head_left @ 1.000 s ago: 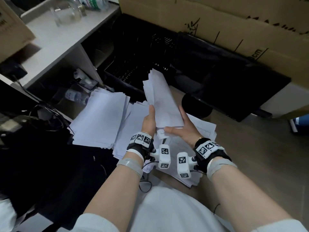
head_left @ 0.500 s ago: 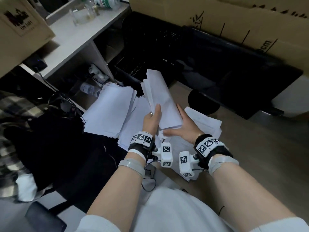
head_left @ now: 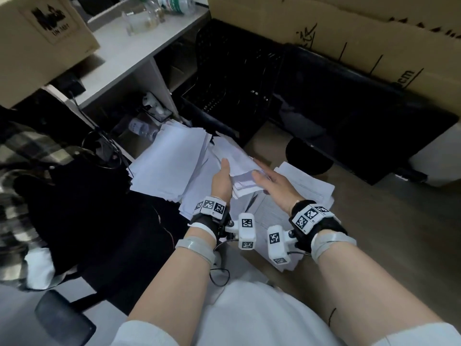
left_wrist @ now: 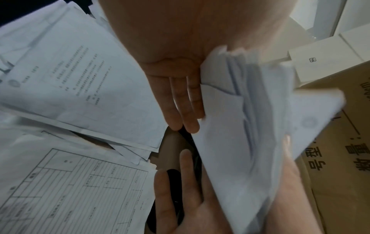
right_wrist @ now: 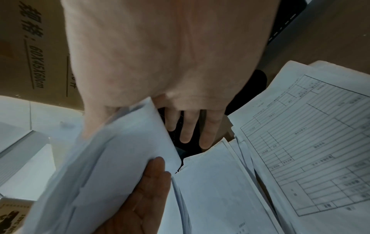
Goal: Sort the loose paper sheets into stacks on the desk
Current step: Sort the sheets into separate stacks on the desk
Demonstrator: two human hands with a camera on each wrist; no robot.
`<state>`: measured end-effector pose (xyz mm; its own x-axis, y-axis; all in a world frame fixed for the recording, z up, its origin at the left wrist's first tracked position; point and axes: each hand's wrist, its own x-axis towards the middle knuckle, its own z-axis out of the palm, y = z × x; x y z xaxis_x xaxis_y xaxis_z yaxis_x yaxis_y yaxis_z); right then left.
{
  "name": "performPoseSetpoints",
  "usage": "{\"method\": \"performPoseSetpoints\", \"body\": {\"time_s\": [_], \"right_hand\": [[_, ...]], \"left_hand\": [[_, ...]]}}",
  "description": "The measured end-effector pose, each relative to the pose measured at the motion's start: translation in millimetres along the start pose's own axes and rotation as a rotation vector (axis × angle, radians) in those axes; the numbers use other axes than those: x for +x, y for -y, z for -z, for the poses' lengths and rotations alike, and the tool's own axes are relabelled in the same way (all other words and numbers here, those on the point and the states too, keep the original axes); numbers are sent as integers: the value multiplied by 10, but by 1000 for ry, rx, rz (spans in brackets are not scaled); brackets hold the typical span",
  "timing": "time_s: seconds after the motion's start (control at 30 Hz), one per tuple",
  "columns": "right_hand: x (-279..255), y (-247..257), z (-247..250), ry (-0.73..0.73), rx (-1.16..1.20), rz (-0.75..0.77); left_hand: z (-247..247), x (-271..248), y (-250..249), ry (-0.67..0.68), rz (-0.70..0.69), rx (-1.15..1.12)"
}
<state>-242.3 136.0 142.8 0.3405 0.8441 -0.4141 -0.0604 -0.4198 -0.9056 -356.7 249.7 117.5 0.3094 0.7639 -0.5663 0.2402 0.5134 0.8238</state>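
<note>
A bundle of white paper sheets (head_left: 237,166) lies tilted low between both hands. My left hand (head_left: 222,179) holds its left edge, thumb along the paper. My right hand (head_left: 272,183) holds the right edge, thumb on top. In the left wrist view the bundle (left_wrist: 240,126) runs from my thumb web, my fingers (left_wrist: 180,102) straight beside it. The right wrist view shows the bundle (right_wrist: 120,158) under my thumb, my fingers (right_wrist: 190,126) straight. A stack of blank sheets (head_left: 169,161) lies to the left. Printed forms (head_left: 306,188) lie under and right of the hands.
The wooden desk (head_left: 374,233) stretches to the right. A black monitor (head_left: 349,126) with a round base (head_left: 309,156) stands behind the papers, beside a black mesh tray (head_left: 224,78). Cardboard boxes (head_left: 324,28) line the back. A dark jacket (head_left: 87,208) lies at the left.
The bundle stood almost upright in both hands. Now it is tipped forward and lowered toward the papers on the desk, and both hands have moved down with it.
</note>
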Motion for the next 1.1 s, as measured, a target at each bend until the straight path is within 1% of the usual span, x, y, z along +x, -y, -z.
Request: {"method": "performPoseSetpoints", "body": {"time_s": [0.13,0.2,0.23,0.27,0.37,0.4,0.43,0.5,0.57,0.6,0.67,0.7,0.73,0.8,0.83,0.87,0.93,0.97,1.03,1.1], "right_hand": [[126,134,-186,2,-23,-2],[194,240,-331,-14,-34,2],[263,262,-416,-47,-41,0],[345,262,-502,-111,-43,-5],[547,302,-694,-400,13,-38],[588,319,-743,-464,54,-60],[627,336,-791,-491,76,-77],[663,426,-914,-460,97,-86],[715,494,-1044,-392,133,-109],[745,523,-1113,-379,114,-125],[840,480,-1203,-427,-25,-162],[874,454,-1226,-494,-116,-178],[898,409,-1211,-570,-187,-190],[891,319,-1161,-678,-189,-220],[896,255,-1142,-694,-173,-242],[890,232,-1142,-698,-158,-247],[909,209,-1188,-657,-143,-230],[917,219,-1220,-637,-142,-233],[921,185,-1241,-649,-154,-265],[859,64,-1194,-726,-166,-358]], "left_hand": [[225,162,-112,92,-75,-7],[368,239,-187,103,-104,25],[444,306,-199,103,-113,55],[514,335,-237,101,-126,77],[701,456,-347,124,-143,95],[765,516,-361,125,-124,104],[831,600,-349,134,-116,110],[958,778,-289,172,-161,143],[1056,903,-227,232,-187,213],[1098,909,-240,253,-200,253],[1184,912,-303,261,-238,311],[1227,945,-324,248,-242,316],[1280,970,-359,225,-236,295],[1395,1012,-409,173,-166,209],[1438,990,-453,199,-131,182],[1458,965,-467,266,-96,196],[1455,936,-387,387,-42,279],[1444,941,-313,388,-32,319],[1421,993,-184,300,-44,392],[1451,1082,-117,207,-18,436]]}}
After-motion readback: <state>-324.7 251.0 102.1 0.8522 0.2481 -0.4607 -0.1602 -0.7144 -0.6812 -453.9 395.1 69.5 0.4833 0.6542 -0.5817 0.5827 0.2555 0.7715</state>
